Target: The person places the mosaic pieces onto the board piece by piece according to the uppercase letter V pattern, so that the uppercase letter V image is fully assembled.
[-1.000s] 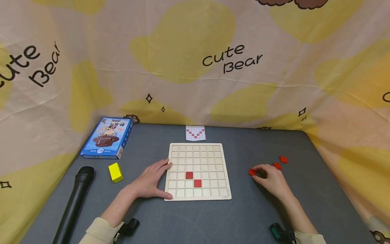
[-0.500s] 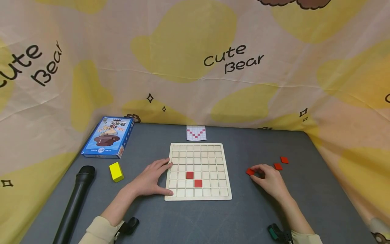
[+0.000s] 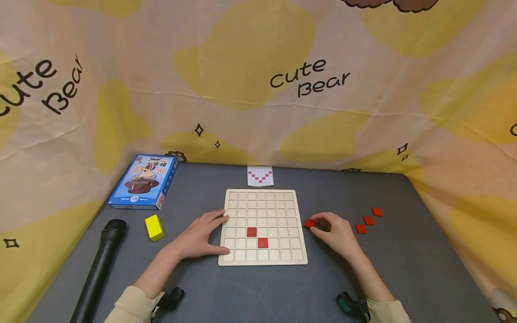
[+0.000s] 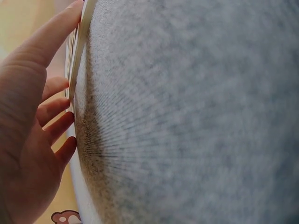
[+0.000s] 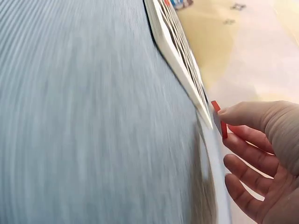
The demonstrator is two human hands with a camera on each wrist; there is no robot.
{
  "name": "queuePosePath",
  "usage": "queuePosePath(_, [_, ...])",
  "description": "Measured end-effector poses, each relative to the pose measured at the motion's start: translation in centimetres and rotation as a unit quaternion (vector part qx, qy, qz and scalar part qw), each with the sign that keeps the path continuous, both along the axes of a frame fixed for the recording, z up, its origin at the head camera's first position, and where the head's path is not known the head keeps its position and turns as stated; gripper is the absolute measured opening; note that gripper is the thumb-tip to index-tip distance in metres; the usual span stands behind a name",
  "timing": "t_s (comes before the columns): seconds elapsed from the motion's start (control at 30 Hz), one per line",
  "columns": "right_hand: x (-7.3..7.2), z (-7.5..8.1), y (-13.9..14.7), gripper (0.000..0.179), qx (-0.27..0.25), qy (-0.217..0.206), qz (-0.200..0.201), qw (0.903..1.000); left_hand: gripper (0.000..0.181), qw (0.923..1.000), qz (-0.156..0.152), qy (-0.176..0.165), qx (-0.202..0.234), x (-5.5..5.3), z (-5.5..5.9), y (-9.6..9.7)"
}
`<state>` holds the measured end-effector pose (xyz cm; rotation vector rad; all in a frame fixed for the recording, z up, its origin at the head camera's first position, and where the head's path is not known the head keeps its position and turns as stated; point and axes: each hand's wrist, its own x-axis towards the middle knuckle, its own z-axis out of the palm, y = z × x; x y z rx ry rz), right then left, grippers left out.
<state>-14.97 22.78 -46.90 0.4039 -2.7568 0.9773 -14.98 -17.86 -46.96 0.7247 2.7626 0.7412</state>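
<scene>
the box (image 3: 141,181), mic (image 3: 97,269) and yellow block (image 3: 154,228) lie at the left, clear of the work. the left hand (image 3: 199,237) has its fingers spread and uncurled, touching the board (image 3: 258,205) at its left edge; if that light touch slipped, a push from the right could slide the board. behind it lies the card (image 3: 260,176), with its v of red squares. two set tiles (image 3: 263,242) sit in cells; a careless fingertip might knock one out. just beyond the right edge, the right hand (image 3: 335,231) pinches the held tile (image 3: 309,223) between thumb and fingers. it is tilted, so it could catch on the rim or drop if the pinch loosens. three loose tiles (image 3: 369,220) lie farther right, where the forearm could brush them.
</scene>
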Motion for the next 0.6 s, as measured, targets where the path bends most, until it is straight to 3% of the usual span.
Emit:
queuePosePath(0.2, [-0.4,0.2,-3.1,0.024,-0.030,-0.036,0.024,0.9986,0.095,0.9999,-0.004,-0.009,0.007,0.1,0.1,-0.1])
queuePosePath(0.6, [-1.0,0.1,-8.2,0.022,-0.061,-0.056,0.069,0.9941,0.092,0.9995,-0.011,-0.026,0.016,0.3,0.2,-0.2])
